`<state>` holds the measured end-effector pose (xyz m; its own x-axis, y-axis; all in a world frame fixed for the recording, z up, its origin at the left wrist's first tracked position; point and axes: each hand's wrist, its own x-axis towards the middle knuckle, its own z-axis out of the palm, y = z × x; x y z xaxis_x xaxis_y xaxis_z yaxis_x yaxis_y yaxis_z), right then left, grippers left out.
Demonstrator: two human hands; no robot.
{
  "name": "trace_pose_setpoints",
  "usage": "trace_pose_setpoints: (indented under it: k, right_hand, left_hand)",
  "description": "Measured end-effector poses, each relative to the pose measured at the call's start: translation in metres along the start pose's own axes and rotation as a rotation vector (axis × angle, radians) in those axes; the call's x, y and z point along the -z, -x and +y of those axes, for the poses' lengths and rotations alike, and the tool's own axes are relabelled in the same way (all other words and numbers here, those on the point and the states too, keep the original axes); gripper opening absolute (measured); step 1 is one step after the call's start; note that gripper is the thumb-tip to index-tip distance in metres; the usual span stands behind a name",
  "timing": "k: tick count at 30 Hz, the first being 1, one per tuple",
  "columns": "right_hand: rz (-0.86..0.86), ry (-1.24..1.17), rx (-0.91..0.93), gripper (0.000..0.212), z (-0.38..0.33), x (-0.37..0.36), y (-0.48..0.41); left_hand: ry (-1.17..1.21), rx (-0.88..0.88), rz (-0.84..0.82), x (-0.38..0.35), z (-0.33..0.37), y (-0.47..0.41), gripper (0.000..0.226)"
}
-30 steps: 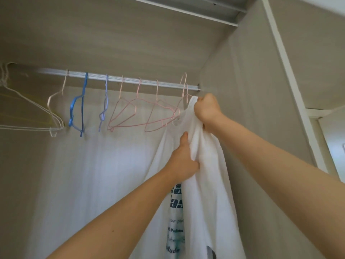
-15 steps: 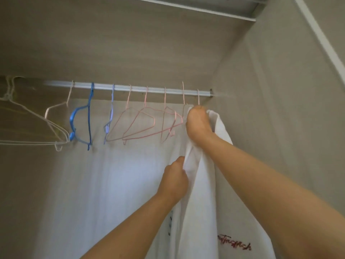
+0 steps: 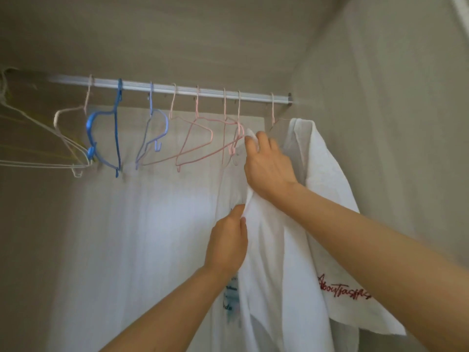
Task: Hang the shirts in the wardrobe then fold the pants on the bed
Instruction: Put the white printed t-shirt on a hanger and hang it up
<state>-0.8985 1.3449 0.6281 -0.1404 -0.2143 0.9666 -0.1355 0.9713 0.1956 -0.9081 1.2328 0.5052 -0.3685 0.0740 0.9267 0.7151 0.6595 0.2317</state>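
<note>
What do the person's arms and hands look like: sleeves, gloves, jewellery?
Left forearm and right forearm are bare, no sleeve in view. Left hand and right hand wear no gloves, rings, watch or bracelet. The visible left thumbnail looks short and unpainted.

Setting: inside of a home wardrobe (image 3: 177, 34), as I see it from the head camera. Evidence: metal hanging rail (image 3: 203, 91) running to a grey wood-grain side panel (image 3: 380, 123); pink wire hangers (image 3: 195, 138), blue hangers (image 3: 116, 123) and white hangers (image 3: 38, 148) hooked on it; white shirts (image 3: 324, 186) at its right end.
</note>
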Motion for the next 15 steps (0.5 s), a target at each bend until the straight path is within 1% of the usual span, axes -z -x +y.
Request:
trace_pose_setpoints:
  k: [5,10,15]
  right_hand:
    - [0.049,0.059,0.019,0.045,0.006,0.003,0.031]
    - [-0.028,0.08,0.067,0.058,0.005,0.016,0.068]
    - [-0.017,0.155,0.186,0.061,-0.008,0.038,0.105]
  left_hand:
    - [-0.006,0.013,-0.006,0.004,0.003,0.015,0.035]
    - [-0.051,0.032,-0.035,0.014,0.012,0.034,0.035]
    - [-0.162,0.072,-0.068,0.033,0.029,0.057,0.037]
